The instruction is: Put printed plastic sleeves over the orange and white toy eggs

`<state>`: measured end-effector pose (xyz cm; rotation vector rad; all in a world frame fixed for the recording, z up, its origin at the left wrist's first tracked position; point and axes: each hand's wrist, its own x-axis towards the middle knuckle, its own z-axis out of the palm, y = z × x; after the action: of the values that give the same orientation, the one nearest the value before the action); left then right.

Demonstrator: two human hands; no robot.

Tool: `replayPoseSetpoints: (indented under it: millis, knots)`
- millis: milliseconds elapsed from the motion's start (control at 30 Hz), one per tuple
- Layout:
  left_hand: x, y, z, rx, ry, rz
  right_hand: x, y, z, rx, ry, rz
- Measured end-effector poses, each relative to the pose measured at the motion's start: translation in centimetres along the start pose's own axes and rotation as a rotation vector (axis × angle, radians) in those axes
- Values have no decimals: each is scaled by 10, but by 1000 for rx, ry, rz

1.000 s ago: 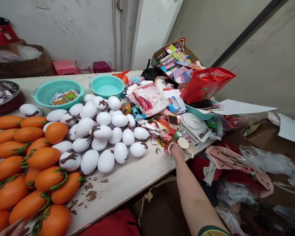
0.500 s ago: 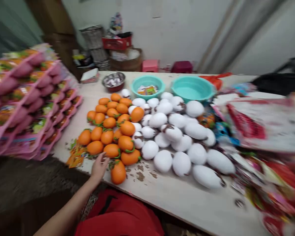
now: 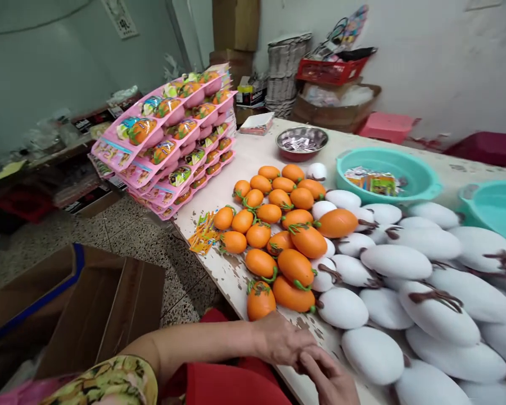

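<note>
My left hand (image 3: 280, 339) is at the table's front edge, just below the nearest orange egg-shaped piece (image 3: 260, 304), which has a green stem-like top. Its fingers are curled in. Against them my right hand (image 3: 329, 376) presses its thumb and fingers together. Whatever lies between the two hands, if anything, is hidden. Several more orange pieces (image 3: 296, 267) with green bits are grouped behind the left hand. To the right lie many white egg-shaped pieces (image 3: 373, 354) with brown stringy ends, some piled on others.
Stacked pink trays (image 3: 160, 152) of packed pieces lean at the left, near orange wrappers (image 3: 203, 233). A metal bowl (image 3: 287, 153) of small packets and two turquoise basins (image 3: 425, 194) (image 3: 500, 214) stand at the back. Cardboard boxes (image 3: 88, 315) sit on the floor at left.
My left hand has left the orange pieces and moved right to the table edge. My right hand has come into view against it. The view has swung left.
</note>
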<state>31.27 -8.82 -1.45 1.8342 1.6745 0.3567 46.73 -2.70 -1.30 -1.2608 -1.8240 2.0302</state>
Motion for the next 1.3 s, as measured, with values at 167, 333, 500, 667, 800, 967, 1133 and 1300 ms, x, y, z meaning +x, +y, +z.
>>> replayPoseSetpoints:
  millis: [167,333,500,667,800,967,1133,1300]
  knots:
    - [-61,-49,-50,-142,352,-189,38,-40,60,127,31,137]
    - [-108,-141,-75,-208,308,-370,87,-70,121,42,-57,111]
    - [-126,-295,-116,-78,571,-1008,133,-82,176,32,128,117]
    - [-103,-380,-134,-170,469,-1125,169,-85,242,-58,54,69]
    - [-108,-397,-129,-260,388,-1139,178,-74,260,-166,25,52]
    - [-130,-404,-130,-302,402,-1078,185,-64,262,-189,-26,71]
    - [-140,-402,-130,-285,489,-1077,202,-70,269,-236,-135,-13]
    - [-152,-399,-135,-350,586,-1111,211,-75,268,-209,-192,-71]
